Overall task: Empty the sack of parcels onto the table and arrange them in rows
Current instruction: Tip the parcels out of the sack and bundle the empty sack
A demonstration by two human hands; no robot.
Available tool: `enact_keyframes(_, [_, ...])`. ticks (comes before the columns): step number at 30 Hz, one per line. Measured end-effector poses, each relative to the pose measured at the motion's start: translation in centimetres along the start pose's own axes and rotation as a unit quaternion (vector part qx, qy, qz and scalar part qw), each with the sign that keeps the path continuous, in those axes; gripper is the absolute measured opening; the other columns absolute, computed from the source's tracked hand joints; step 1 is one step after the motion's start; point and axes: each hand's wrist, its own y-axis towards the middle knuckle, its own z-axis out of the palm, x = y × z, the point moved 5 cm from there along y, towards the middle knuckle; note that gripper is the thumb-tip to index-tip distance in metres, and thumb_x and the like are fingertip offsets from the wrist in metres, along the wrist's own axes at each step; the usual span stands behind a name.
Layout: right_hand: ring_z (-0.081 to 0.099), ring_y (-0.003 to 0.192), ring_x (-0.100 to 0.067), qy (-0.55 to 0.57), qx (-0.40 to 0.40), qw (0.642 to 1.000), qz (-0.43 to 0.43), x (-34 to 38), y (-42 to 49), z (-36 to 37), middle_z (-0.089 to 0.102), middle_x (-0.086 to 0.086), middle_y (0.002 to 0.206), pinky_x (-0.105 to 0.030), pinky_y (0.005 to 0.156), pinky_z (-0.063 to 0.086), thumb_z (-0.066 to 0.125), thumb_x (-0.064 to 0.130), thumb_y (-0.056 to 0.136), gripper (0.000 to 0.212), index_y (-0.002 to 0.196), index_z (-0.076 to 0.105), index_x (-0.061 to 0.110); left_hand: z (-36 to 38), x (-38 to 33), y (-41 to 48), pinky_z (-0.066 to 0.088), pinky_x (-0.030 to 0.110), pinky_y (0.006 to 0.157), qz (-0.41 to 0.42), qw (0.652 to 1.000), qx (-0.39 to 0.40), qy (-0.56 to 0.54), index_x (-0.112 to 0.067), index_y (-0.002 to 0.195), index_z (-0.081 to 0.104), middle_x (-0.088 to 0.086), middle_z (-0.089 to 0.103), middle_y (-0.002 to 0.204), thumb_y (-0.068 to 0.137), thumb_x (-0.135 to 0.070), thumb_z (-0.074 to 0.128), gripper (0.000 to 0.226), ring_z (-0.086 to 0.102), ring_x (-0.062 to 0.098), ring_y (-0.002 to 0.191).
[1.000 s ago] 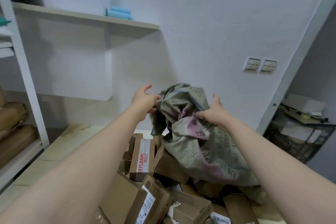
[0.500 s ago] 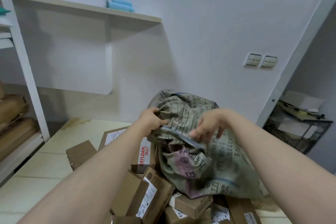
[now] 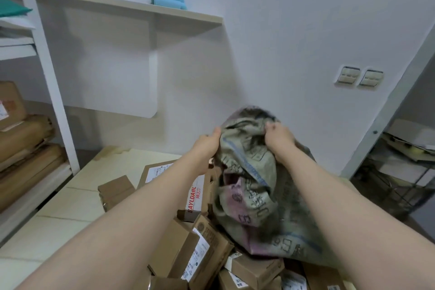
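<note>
A grey-green woven sack (image 3: 254,190) with dark print and a pink stain is lifted over a heap of brown cardboard parcels (image 3: 195,249) on the pale table (image 3: 61,214). My left hand (image 3: 208,142) grips the sack's left top edge. My right hand (image 3: 277,135) grips its bunched top from the right. The sack hangs crumpled and droops onto the pile. One parcel shows red lettering (image 3: 194,198). Two more boxes (image 3: 115,189) lie to the left of the heap. Whatever is inside the sack is hidden.
A white shelving rack (image 3: 47,73) with stacked brown packages (image 3: 23,139) stands at the left. A wall shelf (image 3: 131,10) holds blue rolls (image 3: 168,2). A wire rack (image 3: 400,167) with boxes sits at the right, and wall switches (image 3: 359,76) above it.
Both hands have moved higher up the sack and taken a new hold on its top, pulling it upward. More parcels lie exposed on the table to the left.
</note>
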Motion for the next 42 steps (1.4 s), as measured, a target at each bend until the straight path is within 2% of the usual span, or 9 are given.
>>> enact_keyframes(6, [0.058,0.113,-0.022,0.459,-0.062,0.885,0.042,2.7,2.6,-0.7,0.062,-0.012,0.124,-0.028,0.096,0.045,0.029,0.029,0.107,0.045,0.127,0.057,0.000,1.5,-2.3,0.0,0.048,0.053,0.098,0.077,0.990,0.114,-0.041,-0.039,0.152,-0.005,0.006,0.042,0.148,0.076,-0.058,0.073,0.111,0.054,0.031,0.121])
enact_keyframes(10, [0.059,0.116,-0.021,0.526,0.074,0.847,0.010,5.8,3.9,1.1,0.058,-0.004,0.131,-0.043,0.100,0.050,0.033,0.041,0.105,0.041,0.138,0.043,0.019,-0.5,-4.7,0.3,0.050,0.034,0.095,0.228,0.972,-0.012,0.052,-0.023,0.144,0.036,0.002,0.060,0.130,0.078,-0.021,0.081,0.080,0.061,0.020,0.112])
enact_keyframes(14, [0.030,0.143,-0.030,0.299,0.152,0.942,-0.016,5.4,3.7,3.4,0.016,-0.003,0.163,-0.053,0.112,0.033,0.046,0.070,0.088,0.091,0.156,0.001,0.029,-7.5,-3.8,1.6,0.044,0.043,0.096,0.120,0.926,-0.327,0.149,-0.025,0.139,0.040,0.013,0.044,0.136,0.081,-0.040,0.075,0.069,0.052,0.035,0.119])
enact_keyframes(18, [0.010,0.150,-0.027,0.101,0.313,0.934,-0.139,3.9,-0.3,6.8,-0.009,-0.005,0.163,-0.053,0.119,0.020,0.058,0.079,0.070,0.124,0.154,-0.016,0.025,-10.8,-0.3,3.1,0.038,0.045,0.102,-0.048,0.934,-0.344,0.079,-0.011,0.150,0.019,0.023,0.019,0.148,0.085,-0.059,0.058,0.090,0.039,0.043,0.126])
enact_keyframes(24, [-0.012,0.149,-0.031,-0.229,0.397,0.878,-0.139,0.9,-5.1,11.3,-0.027,-0.006,0.159,-0.055,0.121,0.008,0.078,0.069,0.058,0.149,0.149,-0.029,0.020,-9.9,-0.7,2.8,0.036,0.046,0.101,0.029,0.945,-0.323,0.028,-0.021,0.154,0.011,0.021,0.017,0.146,0.084,-0.069,0.051,0.093,0.035,0.043,0.126])
enact_keyframes(29, [0.055,0.117,-0.038,-0.279,0.186,0.942,-0.010,-1.1,-5.3,9.1,0.046,-0.022,0.140,-0.050,0.095,0.049,0.058,0.001,0.084,0.080,0.149,0.011,0.008,-10.6,-2.5,1.4,0.036,0.047,0.101,0.126,0.936,-0.304,0.123,-0.025,0.152,0.016,0.021,0.013,0.148,0.079,-0.063,0.063,0.095,0.026,0.041,0.129])
enact_keyframes(35, [0.058,0.115,-0.032,-0.315,-0.113,0.942,0.029,-0.3,-4.6,-0.4,0.064,-0.014,0.121,-0.036,0.097,0.039,0.035,0.004,0.096,0.034,0.120,0.057,0.010,-15.2,-3.6,-1.8,0.025,0.049,0.110,0.173,0.858,-0.409,0.257,-0.021,0.147,0.030,0.026,0.013,0.153,0.087,-0.058,0.053,0.074,0.023,0.045,0.132])
enact_keyframes(38, [0.058,0.117,-0.031,-0.355,-0.037,0.934,-0.001,0.5,-5.7,-0.5,0.063,-0.013,0.125,-0.037,0.099,0.040,0.040,0.006,0.095,0.034,0.116,0.063,0.017,-16.2,-2.5,-2.4,0.012,0.066,0.113,0.122,0.799,-0.383,0.446,-0.021,0.147,0.031,0.025,-0.002,0.159,0.088,-0.040,0.059,0.068,-0.001,0.052,0.143])
enact_keyframes(42, [0.042,0.137,-0.025,-0.320,0.272,0.904,-0.081,-0.5,-9.4,4.2,0.041,-0.006,0.152,-0.027,0.107,0.034,0.051,0.020,0.097,0.041,0.138,0.050,0.018,-15.9,0.0,-3.2,-0.003,0.083,0.099,0.043,0.763,-0.262,0.590,-0.021,0.141,0.043,0.016,-0.003,0.162,0.087,-0.027,0.061,0.058,-0.017,0.047,0.144])
